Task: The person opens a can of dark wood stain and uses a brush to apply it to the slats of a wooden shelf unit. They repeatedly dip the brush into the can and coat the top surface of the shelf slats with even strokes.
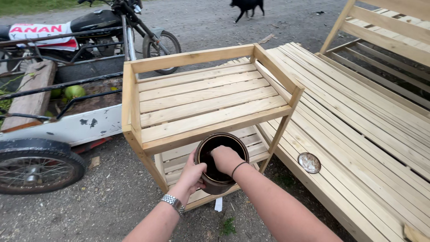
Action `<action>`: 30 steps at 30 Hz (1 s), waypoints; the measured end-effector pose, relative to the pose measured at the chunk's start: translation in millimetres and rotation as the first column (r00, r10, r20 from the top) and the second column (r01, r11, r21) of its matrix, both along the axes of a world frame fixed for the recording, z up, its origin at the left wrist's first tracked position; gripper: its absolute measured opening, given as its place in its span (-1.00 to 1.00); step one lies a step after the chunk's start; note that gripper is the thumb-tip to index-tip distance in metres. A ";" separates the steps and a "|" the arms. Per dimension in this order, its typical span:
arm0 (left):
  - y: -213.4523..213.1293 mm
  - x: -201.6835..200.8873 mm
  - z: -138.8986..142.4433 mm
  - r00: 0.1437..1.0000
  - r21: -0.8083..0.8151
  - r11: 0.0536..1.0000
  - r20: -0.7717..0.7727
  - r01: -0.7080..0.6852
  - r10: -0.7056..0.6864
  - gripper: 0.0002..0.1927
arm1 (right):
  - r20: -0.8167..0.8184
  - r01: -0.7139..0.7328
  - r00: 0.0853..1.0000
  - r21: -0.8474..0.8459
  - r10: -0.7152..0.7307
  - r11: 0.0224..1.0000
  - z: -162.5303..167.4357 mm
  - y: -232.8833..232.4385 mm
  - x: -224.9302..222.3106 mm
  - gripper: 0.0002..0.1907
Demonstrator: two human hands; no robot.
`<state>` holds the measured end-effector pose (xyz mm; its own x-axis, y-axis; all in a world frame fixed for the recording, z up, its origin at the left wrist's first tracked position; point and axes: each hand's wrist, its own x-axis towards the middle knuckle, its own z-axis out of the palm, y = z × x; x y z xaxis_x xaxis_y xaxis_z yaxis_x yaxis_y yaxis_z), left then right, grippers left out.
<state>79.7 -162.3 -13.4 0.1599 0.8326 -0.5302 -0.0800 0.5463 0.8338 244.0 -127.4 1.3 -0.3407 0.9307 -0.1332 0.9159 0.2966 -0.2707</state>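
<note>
Ground: gravel yard outdoors, with unfinished pale wood furniture standing on it.
Shelf unit: slatted wooden rack (204, 101) with a top deck and a lower deck, bare and unstained as far as can be seen.
Can: dark round tin (220, 163), lid off, held in the air in front of the rack's lower deck, just below the front rail of the top deck; its contents look dark, but what they are cannot be told.
Left hand: left hand (191, 174), a metal watch on the wrist, wrapped around the can's side, fingers curled against the wall.
Right hand: right hand (225, 159) closed into a loose fist reaching down into the can's mouth; whatever it pinches is hidden inside.
Lid: round metal lid (309, 162) lying flat on the slatted bench (358, 148) to the right, well apart from the can.
Background: motorcycle with sidecar (67, 89) at the left, a dark dog (246, 6) walking on the road beyond.
Risk of spill: the can hangs on one hand's grip alone; a slip would likely tip dark liquid over the pale slats and gravel.
Risk of drips: a loaded hand lifted out carelessly could spot the top deck's front rail.
Risk to lid: grit may stick to it on the open bench.
</note>
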 end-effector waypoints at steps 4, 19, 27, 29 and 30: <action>-1.8 -2.1 6.2 1.000 -0.001 1.000 0.009 -0.024 0.024 -0.05 | 0.171 0.045 0.984 0.004 -0.045 0.999 6.4 -2.3 7.9 -0.84; -14.2 8.2 -13.8 0.998 -0.010 0.999 0.035 -0.044 0.045 -0.07 | 0.081 -0.035 0.996 0.055 0.031 0.998 -12.5 -16.9 7.0 -0.84; -17.5 4.1 -13.4 0.983 -0.032 0.990 0.117 -0.140 0.143 -0.09 | 0.045 -0.107 0.993 -0.092 0.112 0.990 13.7 -22.6 29.4 -0.83; -17.5 -0.3 -12.4 0.984 -0.033 0.989 0.094 -0.146 0.148 -0.08 | -0.157 -0.097 0.985 -0.124 0.077 0.988 32.7 -26.8 36.0 -0.78; -18.5 -4.7 -11.7 0.986 -0.035 0.988 0.076 -0.149 0.152 -0.07 | -0.219 0.009 0.974 -0.209 -0.056 0.978 42.2 -30.5 39.2 -0.77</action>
